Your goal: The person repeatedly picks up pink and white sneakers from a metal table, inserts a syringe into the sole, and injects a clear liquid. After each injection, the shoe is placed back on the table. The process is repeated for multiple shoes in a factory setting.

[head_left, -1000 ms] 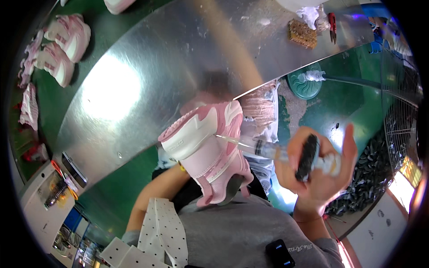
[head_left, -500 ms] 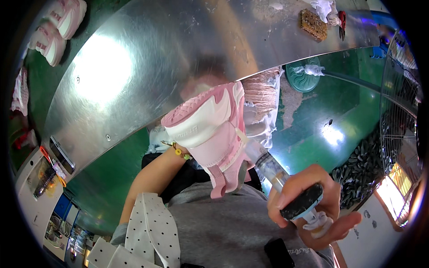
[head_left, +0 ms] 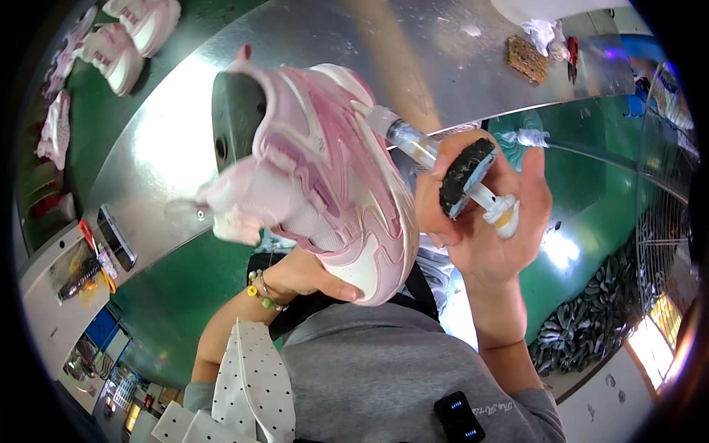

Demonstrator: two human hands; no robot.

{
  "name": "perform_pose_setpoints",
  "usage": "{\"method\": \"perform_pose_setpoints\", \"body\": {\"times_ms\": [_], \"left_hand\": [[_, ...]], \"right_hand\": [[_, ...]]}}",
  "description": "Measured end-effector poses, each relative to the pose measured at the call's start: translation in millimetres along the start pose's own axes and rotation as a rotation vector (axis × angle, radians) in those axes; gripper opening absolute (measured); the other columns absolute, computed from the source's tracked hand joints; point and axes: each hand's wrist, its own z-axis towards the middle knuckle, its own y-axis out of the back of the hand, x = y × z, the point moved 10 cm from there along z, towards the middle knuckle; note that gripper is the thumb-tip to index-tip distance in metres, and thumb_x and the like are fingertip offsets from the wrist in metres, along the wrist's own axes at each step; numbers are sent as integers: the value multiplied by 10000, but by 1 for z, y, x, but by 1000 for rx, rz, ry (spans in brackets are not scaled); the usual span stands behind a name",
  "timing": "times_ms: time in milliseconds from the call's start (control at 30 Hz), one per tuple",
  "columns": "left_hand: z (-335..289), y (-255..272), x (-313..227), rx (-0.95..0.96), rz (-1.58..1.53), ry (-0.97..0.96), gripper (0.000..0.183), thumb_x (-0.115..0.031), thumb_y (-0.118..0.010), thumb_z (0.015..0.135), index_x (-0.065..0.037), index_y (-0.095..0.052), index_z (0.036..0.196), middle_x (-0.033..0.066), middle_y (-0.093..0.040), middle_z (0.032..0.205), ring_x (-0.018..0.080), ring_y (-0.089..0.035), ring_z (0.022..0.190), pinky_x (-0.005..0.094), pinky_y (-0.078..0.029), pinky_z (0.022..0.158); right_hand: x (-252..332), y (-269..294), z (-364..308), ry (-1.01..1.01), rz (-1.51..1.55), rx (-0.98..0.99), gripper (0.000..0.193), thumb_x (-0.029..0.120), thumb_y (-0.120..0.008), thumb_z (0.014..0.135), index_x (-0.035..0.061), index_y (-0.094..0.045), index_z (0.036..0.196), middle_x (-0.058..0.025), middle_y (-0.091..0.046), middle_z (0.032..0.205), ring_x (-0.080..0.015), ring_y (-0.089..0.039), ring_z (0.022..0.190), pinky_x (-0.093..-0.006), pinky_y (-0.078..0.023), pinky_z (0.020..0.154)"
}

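Note:
A pink and white sneaker (head_left: pixel 332 192) is held up before me, its heel opening toward the upper left and its toe toward my body. My left hand (head_left: pixel 314 279) grips it at the toe, thumb on the white toe cap and the other fingers hidden beneath. The dark shape inside the opening looks like a shoe last (head_left: pixel 240 118). In my right hand (head_left: pixel 491 210) is a clear syringe (head_left: pixel 413 142) with a black-topped pad around its barrel. Its tip meets the sneaker's side near the sole edge. White material is wrapped around the plunger end.
Beyond the sneaker curves a metal tabletop (head_left: pixel 295 37), with a brown sponge-like block (head_left: pixel 526 59) and red-handled tool (head_left: pixel 572 59). More pink sneakers (head_left: pixel 114 55) stand far left. A phone (head_left: pixel 117 236) and orange scissors (head_left: pixel 96 255) lie left; a wire-guarded fan (head_left: pixel 668 170) is right.
The sneaker has been turned and raised, so its upper and opening now show. My right hand has moved up and left with the syringe, bringing its tip to another part of the sneaker.

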Motion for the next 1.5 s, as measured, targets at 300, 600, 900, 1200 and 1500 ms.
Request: {"method": "perform_pose_setpoints", "body": {"times_ms": [300,600,900,1200,1500], "left_hand": [[-2,-14,-15,-39,-282,-88,837,-112,-823,552,-12,-390,1262,73,-526,1148,154,-511,1052,284,-423,883],[21,-39,-15,-19,-479,-74,765,-51,-755,633,-34,-352,1282,74,-488,1195,174,-487,1110,288,-425,916],[83,-71,-42,75,-630,-193,545,33,-670,677,-42,-452,1171,59,-525,1106,183,-509,1060,312,-392,956],[112,-76,-71,154,-700,-376,381,63,-592,735,-62,-526,1089,65,-567,1056,169,-523,1050,316,-410,943],[78,-93,-100,-41,-980,-245,254,-102,-628,812,-34,-552,1045,54,-587,1023,132,-564,978,262,-480,886]], "right_hand": [[-1,13,-43,-82,-101,78,687,620,-236,870,-15,-495,917,-51,-470,535,-80,-388,456,-210,-253,409],[16,41,-101,-32,-55,-47,606,537,-194,912,4,-480,868,-52,-413,498,-91,-354,438,-223,-264,436],[37,56,-121,182,-129,-239,683,673,-197,844,36,-442,853,-52,-384,471,-116,-308,402,-247,-254,417],[56,32,-104,269,-361,-123,883,745,-504,648,-73,-516,979,-56,-548,691,-88,-484,534,-207,-364,465],[71,12,-98,475,-477,-71,805,685,-541,698,-82,-539,942,-131,-586,746,-179,-515,512,-261,-393,452]]}}
